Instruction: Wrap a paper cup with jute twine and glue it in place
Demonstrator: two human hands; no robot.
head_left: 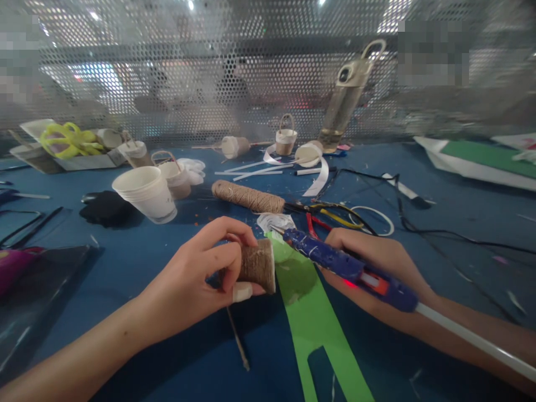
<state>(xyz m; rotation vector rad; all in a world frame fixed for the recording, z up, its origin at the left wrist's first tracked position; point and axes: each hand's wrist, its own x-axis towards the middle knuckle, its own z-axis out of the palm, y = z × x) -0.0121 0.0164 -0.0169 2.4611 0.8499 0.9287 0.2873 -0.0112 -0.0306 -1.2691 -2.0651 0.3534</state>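
Observation:
My left hand (205, 268) is closed round a small paper cup (257, 265) wrapped in brown twine, lying on its side with its white edge to the right. A bandage covers part of the thumb. In my right hand (372, 257) is a blue hot glue gun (326, 254), a long white glue stick coming out of its back and a red light on its side. Its nozzle points left, above and right of the cup, apart from it. Beneath both lies a green strip (310, 307) with a dark smear. A short twine-covered stick (238, 340) shows below my left hand.
A twine roll (248, 196) and pliers (316, 218) lie beyond the hands. Stacked white paper cups (146, 192) stand left. Small twine-wrapped buckets (286, 142), white sticks (255, 168) and a tilted water bottle (345, 100) are farther back. A black cable (427, 231) crosses the right side.

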